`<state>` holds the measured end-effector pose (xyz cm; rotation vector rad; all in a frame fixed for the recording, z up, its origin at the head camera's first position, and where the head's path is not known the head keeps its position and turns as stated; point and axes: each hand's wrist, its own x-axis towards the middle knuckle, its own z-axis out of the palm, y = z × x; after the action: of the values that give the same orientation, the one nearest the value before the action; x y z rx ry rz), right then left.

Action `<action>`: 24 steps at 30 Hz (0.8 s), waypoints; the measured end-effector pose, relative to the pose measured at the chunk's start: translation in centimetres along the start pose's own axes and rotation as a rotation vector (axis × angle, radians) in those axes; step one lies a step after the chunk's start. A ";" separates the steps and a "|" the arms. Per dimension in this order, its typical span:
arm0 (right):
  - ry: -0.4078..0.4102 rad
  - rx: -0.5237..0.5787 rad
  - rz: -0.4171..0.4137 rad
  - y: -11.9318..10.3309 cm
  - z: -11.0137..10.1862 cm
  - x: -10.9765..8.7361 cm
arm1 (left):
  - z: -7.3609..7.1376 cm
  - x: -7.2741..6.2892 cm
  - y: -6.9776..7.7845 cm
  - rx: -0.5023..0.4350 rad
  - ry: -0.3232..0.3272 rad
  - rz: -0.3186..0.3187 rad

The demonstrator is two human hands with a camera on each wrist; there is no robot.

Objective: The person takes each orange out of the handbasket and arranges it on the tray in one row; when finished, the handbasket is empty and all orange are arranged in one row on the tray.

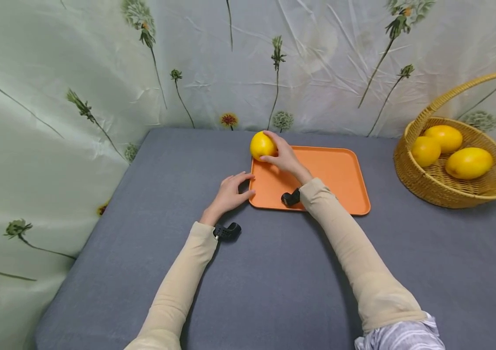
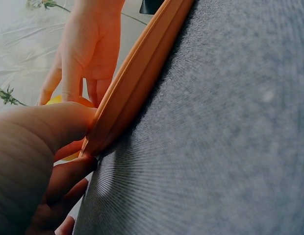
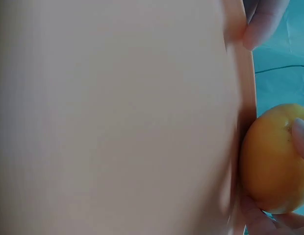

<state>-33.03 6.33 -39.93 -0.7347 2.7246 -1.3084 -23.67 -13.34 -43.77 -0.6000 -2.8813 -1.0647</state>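
Observation:
A yellow mango point(image 1: 262, 146) sits at the far left corner of the orange tray point(image 1: 326, 167). My right hand point(image 1: 283, 156) grips it, thumb on the near side and fingers over the far side. In the right wrist view the mango point(image 3: 273, 159) rests against the tray's rim, with fingertips at its sides. My left hand point(image 1: 229, 193) is at the tray's left edge, thumb and forefinger spread apart and their tips touching the rim. The left wrist view shows that thumb point(image 2: 68, 122) against the rim and the other fingers beside it, partly hidden.
On the right of the grey-covered table point(image 1: 269, 277) stands a wicker basket point(image 1: 444, 189) with a tall handle, holding three yellow mangoes point(image 1: 469, 163). A floral curtain point(image 1: 213, 58) hangs behind the table and along its left side.

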 end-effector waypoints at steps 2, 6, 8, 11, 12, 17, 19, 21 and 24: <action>-0.010 0.001 0.003 0.1 -0.1 0.0 | 0.0 0.0 0.0 -0.003 -0.001 0.001; -0.028 -0.018 -0.011 0.1 -0.2 0.0 | 0.0 0.0 0.0 -0.010 0.004 0.004; -0.043 -0.031 -0.023 0.1 -0.4 0.0 | 0.0 0.0 0.0 -0.007 0.005 0.007; -0.088 -0.037 -0.042 0.2 -0.8 -0.1 | 0.1 0.0 0.0 -0.001 0.005 0.007; -0.103 -0.031 -0.043 0.2 -1.0 -0.1 | 0.1 0.1 0.0 0.000 0.005 0.006; -0.174 0.044 -0.055 0.5 -1.9 -0.6 | 0.1 0.1 0.2 0.002 -0.001 -0.005; -0.194 0.075 -0.055 0.6 -2.4 -0.8 | 0.1 0.2 0.3 0.001 -0.004 -0.010; -0.206 0.087 -0.045 0.6 -2.8 -1.2 | 0.1 0.2 0.3 -0.003 -0.006 -0.015; -0.215 0.073 -0.022 0.8 -3.6 -1.7 | 0.0 0.1 0.4 -0.003 -0.005 -0.018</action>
<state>-32.64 10.09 -38.52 -0.8478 2.4948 -1.2452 -23.65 -13.01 -43.56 -0.5795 -2.8954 -1.0712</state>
